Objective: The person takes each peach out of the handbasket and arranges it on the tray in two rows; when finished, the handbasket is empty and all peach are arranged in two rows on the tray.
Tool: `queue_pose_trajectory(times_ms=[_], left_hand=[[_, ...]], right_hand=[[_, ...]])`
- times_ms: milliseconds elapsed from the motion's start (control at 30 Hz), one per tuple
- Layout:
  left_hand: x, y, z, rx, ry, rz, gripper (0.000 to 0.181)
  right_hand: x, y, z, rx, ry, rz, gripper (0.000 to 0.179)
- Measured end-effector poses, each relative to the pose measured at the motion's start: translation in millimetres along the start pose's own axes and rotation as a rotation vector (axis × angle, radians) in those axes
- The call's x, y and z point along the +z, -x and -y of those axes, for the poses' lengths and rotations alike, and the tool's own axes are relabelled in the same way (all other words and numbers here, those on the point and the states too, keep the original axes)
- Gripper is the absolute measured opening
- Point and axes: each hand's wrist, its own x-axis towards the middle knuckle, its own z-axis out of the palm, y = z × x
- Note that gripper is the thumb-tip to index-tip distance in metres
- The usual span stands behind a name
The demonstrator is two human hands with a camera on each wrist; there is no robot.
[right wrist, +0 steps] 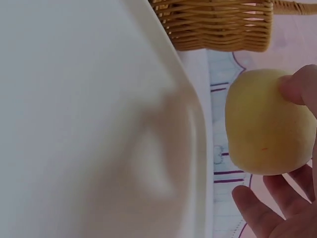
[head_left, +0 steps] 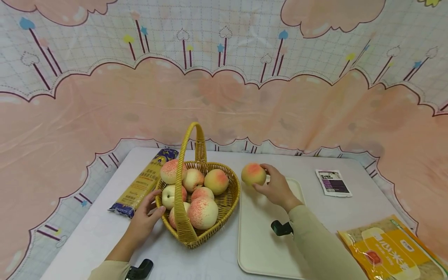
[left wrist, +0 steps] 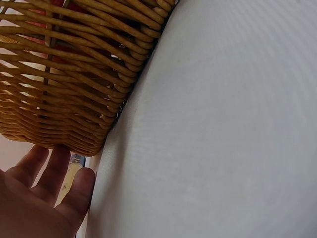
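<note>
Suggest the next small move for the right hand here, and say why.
Probably lower the peach onto the tray. The right hand holds it raised near the tray's far left corner, and no fruit shows on the tray, while the basket beside it holds several other peaches. The left hand's fingers are at the basket's side.

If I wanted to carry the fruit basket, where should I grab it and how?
Probably grip the top of the handle, coming straight down from above. It stands upright, arching high over the peaches, and joins the basket at its near and far sides, so it should hang fairly level.
</note>
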Motion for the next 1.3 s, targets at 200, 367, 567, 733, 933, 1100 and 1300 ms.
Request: queue_pose_trajectory(times_ms=[200,367,567,733,933,1100,1300], left_hand=[[0.6,-0.5,-0.5,-0.008,0.003,-0.003,0.056],[0.3,-0.6,-0.1,-0.012,0.002,-0.001,0.056],[0.3,-1.0,0.4,-0.012,-0.001,-0.002,0.056],[0.1,-1.1,1.1,-0.01,-0.005,-0.006,0.056],[0.2,-0.9,1.5,-0.01,-0.009,-0.007,0.056],[0.2,-1.3,1.1,-0.011,-0.006,-0.009,0.056],[1.1,-1.3,1.3,-0.013,0.001,-0.011,0.056]], right_hand=[[4,-1.0,-4,0.047,-0.036,0.009,0.07],[7,-0.9,-8,0.061,-0.043,0.004,0.069],[10,-1.9,-13,0.085,-0.027,0.009,0.07],[14,-2.9,-17,0.088,-0.02,0.004,0.07],[18,-4.3,-18,0.089,-0.012,0.003,0.068],[19,-5.5,-17,0.093,0.0,-0.002,0.069],[19,-5.1,-15,0.092,0.023,0.008,0.068]])
